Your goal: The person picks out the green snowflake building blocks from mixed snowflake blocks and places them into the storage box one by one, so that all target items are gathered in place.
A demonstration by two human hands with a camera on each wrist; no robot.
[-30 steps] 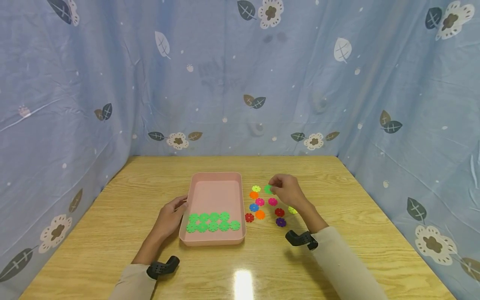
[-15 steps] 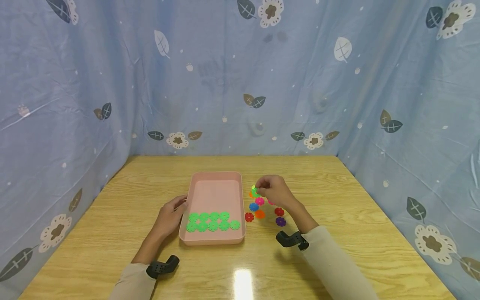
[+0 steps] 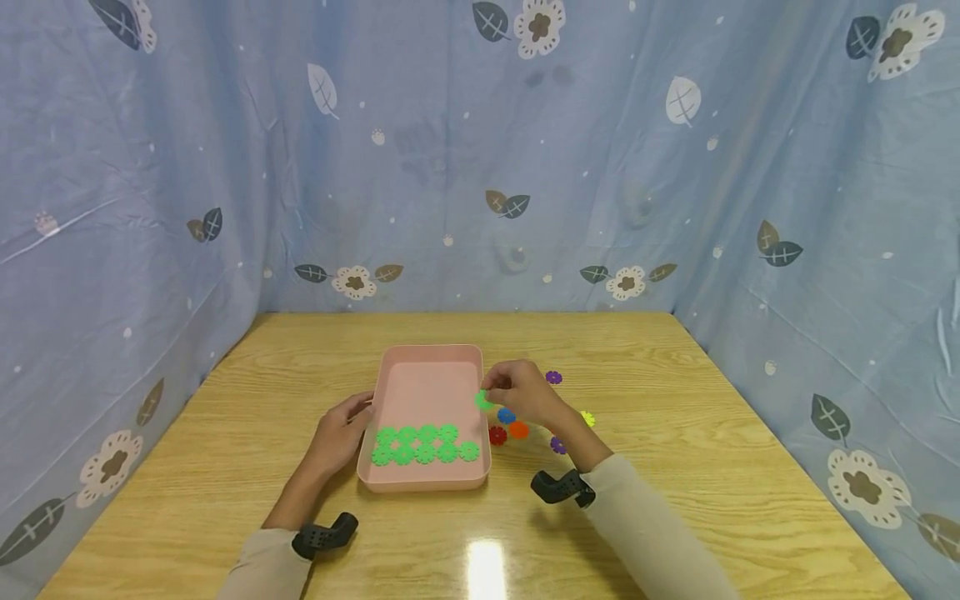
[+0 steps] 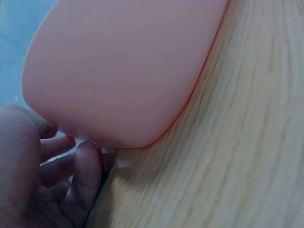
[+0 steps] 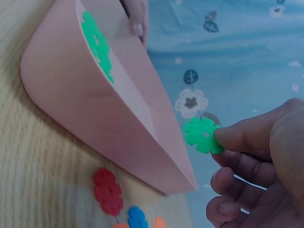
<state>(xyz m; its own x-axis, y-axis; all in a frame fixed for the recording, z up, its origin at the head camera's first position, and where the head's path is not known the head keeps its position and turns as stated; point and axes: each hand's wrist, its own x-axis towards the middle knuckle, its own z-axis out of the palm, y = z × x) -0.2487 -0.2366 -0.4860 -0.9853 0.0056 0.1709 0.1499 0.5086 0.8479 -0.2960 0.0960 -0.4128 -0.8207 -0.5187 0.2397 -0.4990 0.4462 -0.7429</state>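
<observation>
A shallow pink tray [image 3: 429, 379] lies on the table, with several green flower-shaped discs [image 3: 424, 453] in rows along its near end. My left hand [image 3: 341, 435] holds the tray's left side; in the left wrist view its curled fingers [image 4: 85, 173] meet the tray's edge. My right hand [image 3: 525, 392] pinches one green flower-shaped disc [image 5: 203, 135] between thumb and forefinger, near the tray's right rim. The other fingers of that hand are loosely curled.
Right of the tray lie loose flower discs: red [image 3: 498, 435], orange [image 3: 518, 430], blue [image 3: 506, 415], purple [image 3: 553, 377] and yellow [image 3: 588, 418]. My right hand and forearm cover part of this group. A blue patterned curtain [image 3: 450, 167] hangs behind the wooden table [image 3: 315, 342].
My right hand has moved left with the green disc, from above the loose discs to the tray's right rim. A purple disc at the back is uncovered. The left hand stays put.
</observation>
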